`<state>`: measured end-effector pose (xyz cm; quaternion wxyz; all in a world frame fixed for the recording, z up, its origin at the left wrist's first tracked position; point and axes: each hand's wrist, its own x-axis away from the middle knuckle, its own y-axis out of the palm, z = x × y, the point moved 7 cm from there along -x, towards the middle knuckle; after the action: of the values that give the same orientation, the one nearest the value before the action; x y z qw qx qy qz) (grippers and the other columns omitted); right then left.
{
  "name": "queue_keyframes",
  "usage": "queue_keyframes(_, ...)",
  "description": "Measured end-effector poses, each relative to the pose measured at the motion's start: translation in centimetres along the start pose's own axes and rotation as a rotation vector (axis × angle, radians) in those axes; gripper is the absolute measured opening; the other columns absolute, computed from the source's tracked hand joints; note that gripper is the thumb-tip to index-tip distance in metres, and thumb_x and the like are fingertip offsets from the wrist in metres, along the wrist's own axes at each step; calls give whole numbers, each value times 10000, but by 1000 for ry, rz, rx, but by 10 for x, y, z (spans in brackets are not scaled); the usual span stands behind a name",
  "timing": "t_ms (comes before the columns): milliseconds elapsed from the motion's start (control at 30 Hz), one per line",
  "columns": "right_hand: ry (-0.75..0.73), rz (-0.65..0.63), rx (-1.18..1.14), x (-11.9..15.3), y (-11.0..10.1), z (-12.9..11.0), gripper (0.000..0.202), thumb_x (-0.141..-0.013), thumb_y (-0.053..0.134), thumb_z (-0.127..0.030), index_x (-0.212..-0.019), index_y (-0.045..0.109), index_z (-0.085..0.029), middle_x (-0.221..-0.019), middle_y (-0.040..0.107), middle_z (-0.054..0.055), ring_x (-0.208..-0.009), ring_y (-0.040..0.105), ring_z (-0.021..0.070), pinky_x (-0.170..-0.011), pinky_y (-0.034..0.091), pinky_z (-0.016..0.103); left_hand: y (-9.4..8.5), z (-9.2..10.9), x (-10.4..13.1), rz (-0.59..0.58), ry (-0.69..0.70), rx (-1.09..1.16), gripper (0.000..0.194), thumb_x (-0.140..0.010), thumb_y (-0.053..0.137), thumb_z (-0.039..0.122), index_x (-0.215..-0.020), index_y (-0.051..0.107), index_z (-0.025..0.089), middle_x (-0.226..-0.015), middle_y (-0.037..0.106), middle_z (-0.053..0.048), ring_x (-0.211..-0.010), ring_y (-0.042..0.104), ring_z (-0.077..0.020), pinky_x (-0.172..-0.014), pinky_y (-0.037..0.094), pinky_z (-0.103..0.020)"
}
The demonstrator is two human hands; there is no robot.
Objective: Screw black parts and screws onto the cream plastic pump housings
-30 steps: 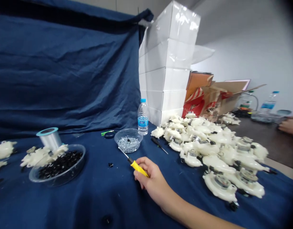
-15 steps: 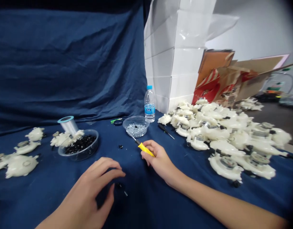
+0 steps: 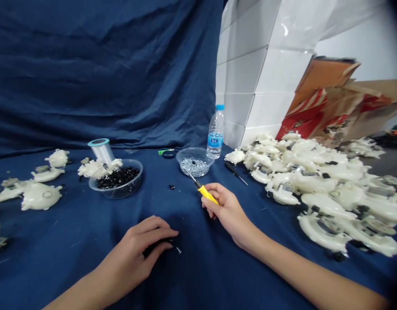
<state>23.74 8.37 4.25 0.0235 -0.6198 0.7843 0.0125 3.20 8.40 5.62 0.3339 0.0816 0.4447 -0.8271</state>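
My right hand (image 3: pixel 222 201) is closed around the yellow handle of a screwdriver (image 3: pixel 207 193), its shaft pointing up and left toward a clear bowl of screws (image 3: pixel 195 167). Low in the middle, my left hand (image 3: pixel 149 243) has thumb and fingers closed on a small black plastic part (image 3: pixel 170 241), mostly hidden between them. Just right of the fingertips, a silver screw (image 3: pixel 179 250) shows against the blue cloth (image 3: pixel 198 275). Another small black piece (image 3: pixel 171 187) lies on the cloth beyond the hands.
A clear bowl of black parts (image 3: pixel 116 183) stands left, a white housing on its rim and a spool (image 3: pixel 101 150) behind. More white housings (image 3: pixel 41 195) lie far left; a large pile (image 3: pixel 314 185) fills the right. A water bottle (image 3: pixel 216 132) and black screwdriver (image 3: pixel 236 172) are near the screws.
My left hand has come down and its fingers have closed in on the small black part. The right hand keeps hold of the screwdriver. The view has shifted, so the scene sits differently.
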Motion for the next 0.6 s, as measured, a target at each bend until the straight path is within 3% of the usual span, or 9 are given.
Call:
queue_keyframes(100,-8,2,5,0,0,0,143,-949,633,-186,-1080,587,-150,-781,575,-46,-554,513,70,-502,451,193,0,-1,3,7,20,18,421,-983,491,58,-1304,609,303,-1076,640,-22,-914,649,-128,-817,539,-220)
queue_keyframes(200,-16,15,21,0,-2,1,193,-963,619,-217,-1142,579,-156,-751,557,-55,-534,493,72,-503,440,203,3,1,4,-60,19,10,453,-1001,426,61,-1354,578,300,-1114,587,-51,-937,652,-145,-807,556,-232)
queue_keyframes(300,-14,16,51,0,-3,1,173,-970,611,-252,-1112,596,-154,-691,515,-70,-519,472,75,-504,426,209,3,7,1,-85,38,14,325,-1005,480,104,-1233,651,260,-1089,593,-60,-924,659,-160,-812,562,-246)
queue_keyframes(433,-12,-11,77,0,-2,-1,138,-964,616,-265,-1042,606,-152,-664,492,-77,-504,449,72,-497,402,208,2,30,-7,-123,212,44,251,-975,545,67,-1109,700,212,-1115,711,-80,-1025,667,-201,-903,561,-297)
queue_keyframes(600,-27,-9,100,1,-2,-3,123,-967,606,-260,-1027,598,-152,-641,471,-86,-488,431,68,-486,387,202,6,31,-8,-149,229,-60,280,-984,469,49,-1043,712,176,-914,729,-87,-813,666,-194,-717,575,-279)
